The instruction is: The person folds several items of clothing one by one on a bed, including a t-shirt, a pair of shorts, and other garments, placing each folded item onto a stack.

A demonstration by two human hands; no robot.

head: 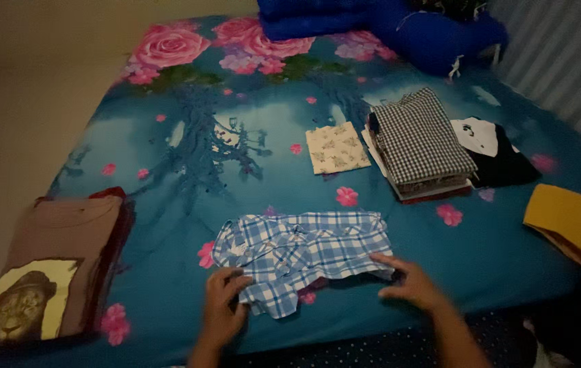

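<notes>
A blue and white plaid shirt [304,249] lies crumpled and partly folded on the blue flowered bedsheet [188,157], near the bed's front edge. My left hand [224,307] rests on the shirt's near left corner, fingers curled onto the cloth. My right hand [410,283] lies at the shirt's near right edge, fingers spread and touching the fabric, a little blurred.
A stack of folded clothes topped by a grey checked piece [420,140] sits at the right. Beside it lie a small cream floral cloth [337,148], a black and white garment [498,153], a yellow folded piece [577,225]. A brown printed shirt [52,266] lies front left. Blue pillows [399,24] sit at the head.
</notes>
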